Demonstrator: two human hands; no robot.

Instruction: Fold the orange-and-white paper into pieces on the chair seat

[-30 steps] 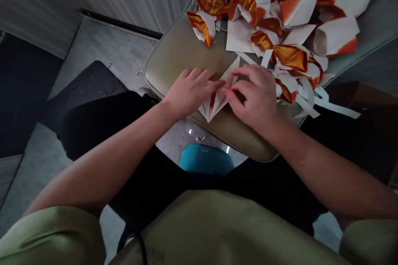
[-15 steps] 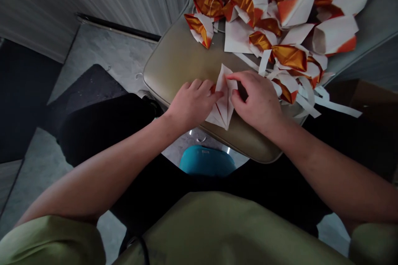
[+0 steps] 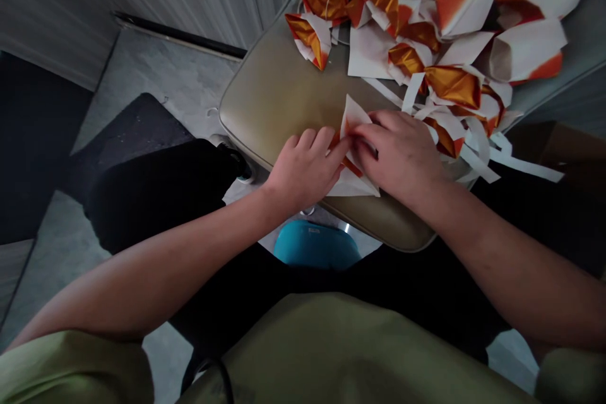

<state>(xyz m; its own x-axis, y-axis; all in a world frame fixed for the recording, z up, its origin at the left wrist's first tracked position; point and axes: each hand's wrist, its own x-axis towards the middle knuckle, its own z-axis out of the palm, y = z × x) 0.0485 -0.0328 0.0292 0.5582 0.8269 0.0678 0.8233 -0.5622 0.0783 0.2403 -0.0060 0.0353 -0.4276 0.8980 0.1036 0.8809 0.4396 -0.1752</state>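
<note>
A partly folded sheet of paper (image 3: pixel 353 187), white with orange-red showing inside, lies on the front part of the chair seat (image 3: pixel 265 95). From its left side my left hand (image 3: pixel 307 164) grips the paper, thumb and fingers closed on it. My right hand (image 3: pixel 398 148) pinches the other side, its thumb and forefinger meeting near the left thumb. The hands cover the middle of the sheet. Just beyond them are several folded paper pieces (image 3: pixel 452 85) in white, orange and shiny gold, heaped together.
White paper strips (image 3: pixel 525 164) stick out from the heap at the right edge of the seat. One gold-and-white folded piece (image 3: pixel 310 41) lies at the heap's left. A blue seat (image 3: pixel 315 246) shows below, between the dark-clad legs. A cardboard box (image 3: pixel 572 145) stands at right.
The paper's two sides, spread before, are drawn together at the middle, and its lower edge has opened wider. My hands have come closer together. The view has shifted slightly.
</note>
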